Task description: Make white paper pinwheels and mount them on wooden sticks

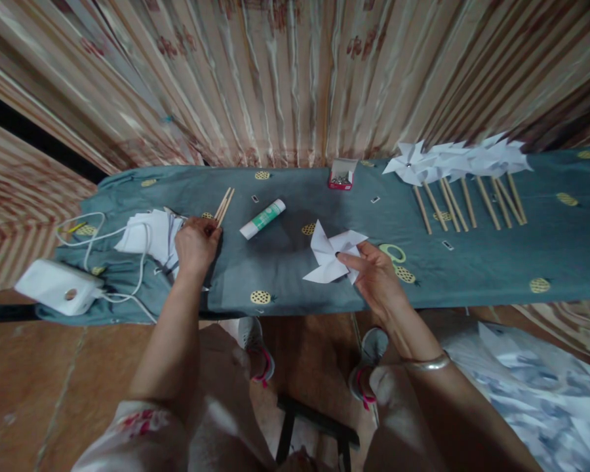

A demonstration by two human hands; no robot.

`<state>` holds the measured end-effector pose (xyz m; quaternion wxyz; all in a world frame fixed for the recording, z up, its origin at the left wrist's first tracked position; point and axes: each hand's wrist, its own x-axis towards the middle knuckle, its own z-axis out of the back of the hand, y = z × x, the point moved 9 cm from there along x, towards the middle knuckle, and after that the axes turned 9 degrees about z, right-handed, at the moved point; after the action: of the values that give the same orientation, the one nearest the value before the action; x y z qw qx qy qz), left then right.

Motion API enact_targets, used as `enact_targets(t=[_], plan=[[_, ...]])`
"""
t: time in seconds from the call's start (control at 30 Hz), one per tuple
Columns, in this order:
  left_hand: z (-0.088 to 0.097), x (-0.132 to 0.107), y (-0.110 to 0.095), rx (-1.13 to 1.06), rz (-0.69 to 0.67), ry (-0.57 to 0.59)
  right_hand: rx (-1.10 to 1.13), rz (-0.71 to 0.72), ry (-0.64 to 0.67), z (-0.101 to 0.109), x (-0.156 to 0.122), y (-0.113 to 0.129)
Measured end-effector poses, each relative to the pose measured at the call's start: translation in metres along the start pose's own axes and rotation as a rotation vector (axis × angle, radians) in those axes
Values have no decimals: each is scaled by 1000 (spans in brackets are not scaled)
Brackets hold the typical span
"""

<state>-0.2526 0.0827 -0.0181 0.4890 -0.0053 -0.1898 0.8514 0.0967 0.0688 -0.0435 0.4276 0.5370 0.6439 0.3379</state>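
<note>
My right hand (377, 274) pinches a white paper pinwheel (330, 257), thumb on the front near its dark centre. The pinwheel has no stick on it and is held just above the cloth. My left hand (196, 244) is closed at the lower ends of a few thin wooden sticks (225, 206); its fingertips are partly hidden. Beside that hand lies a pile of white paper pieces (145, 237). Between the two hands lies a green and white glue stick (263, 219). A small open red box (341, 177) of metal pins sits further back.
Finished pinwheels (459, 164) on wooden sticks lie in a row at the back right. Scissors with light green handles (392, 253) are by my right hand. A white power bank (61, 286) with cables is at the left. A plastic bag (535, 380) stands below right.
</note>
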Motion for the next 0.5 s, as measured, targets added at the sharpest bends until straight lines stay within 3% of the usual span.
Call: enact_targets(t=[0.5], plan=[[0, 0, -7, 85, 84, 60, -2, -25, -45, -1, 0, 0]])
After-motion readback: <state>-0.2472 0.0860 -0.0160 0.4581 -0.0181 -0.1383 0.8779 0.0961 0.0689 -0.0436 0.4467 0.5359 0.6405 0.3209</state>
